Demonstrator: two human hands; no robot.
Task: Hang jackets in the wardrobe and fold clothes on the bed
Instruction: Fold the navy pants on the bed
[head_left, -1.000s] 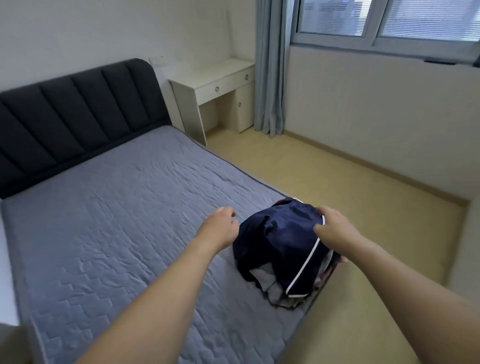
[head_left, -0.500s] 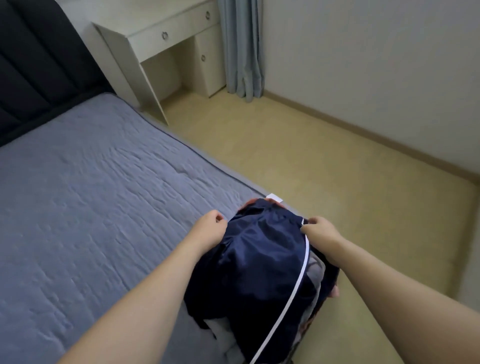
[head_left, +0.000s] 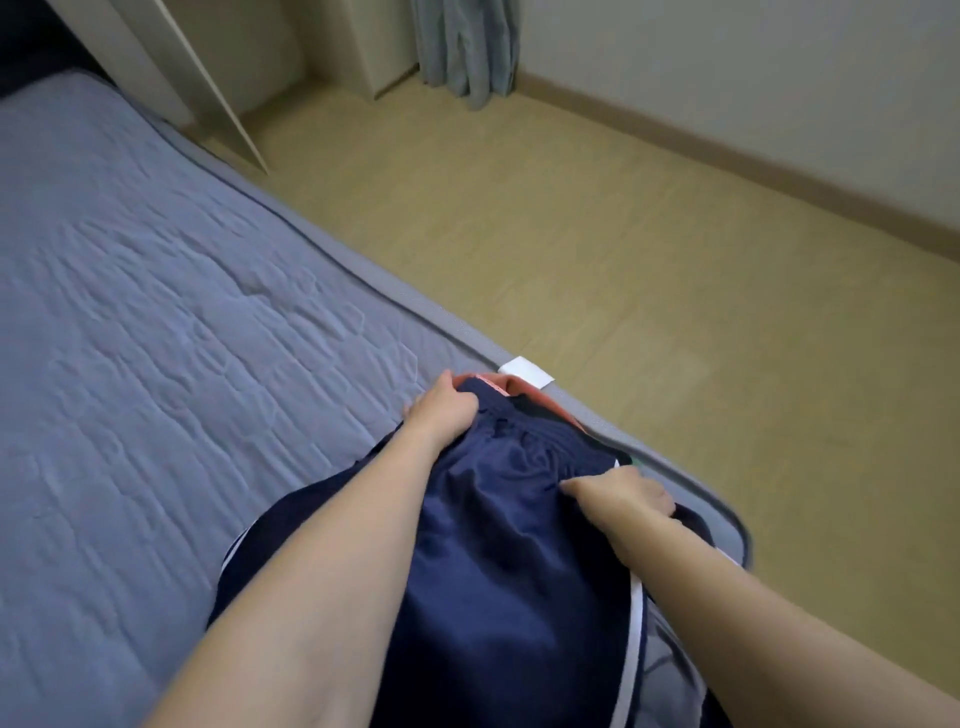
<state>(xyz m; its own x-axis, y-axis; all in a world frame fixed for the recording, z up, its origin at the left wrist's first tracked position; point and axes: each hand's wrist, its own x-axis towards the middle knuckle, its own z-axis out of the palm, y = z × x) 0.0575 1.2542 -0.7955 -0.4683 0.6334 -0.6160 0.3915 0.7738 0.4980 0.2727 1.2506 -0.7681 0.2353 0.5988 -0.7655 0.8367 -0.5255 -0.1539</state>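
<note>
While the navy shorts (head_left: 498, 561) are held by their elastic waistband at the right-hand corner of the bed (head_left: 156, 312), the garment should be lifted away from the pile and carried toward the open middle of the bed before any fold is made. The left hand (head_left: 441, 410) is curled round the waistband at its far end, and the right hand (head_left: 623, 496) pinches the same band closer to the bed edge; both are closed on the cloth. The band is best pulled tight between the two hands, so that the shorts hang flat and the white side stripe (head_left: 631, 649) is not twisted. Probably the pile would be dragged off the bed corner if the lift is made too fast, because it lies just beside the edge.

One pair of shorts is counted. Under it, at least one coral-pink garment (head_left: 498, 387) and one grey garment (head_left: 670, 660) are seen; how many more are hidden cannot be told. One white tag (head_left: 527, 371) is seen on the bed edge, just beyond the pile. Two hands are in view. No jacket is seen.
</note>
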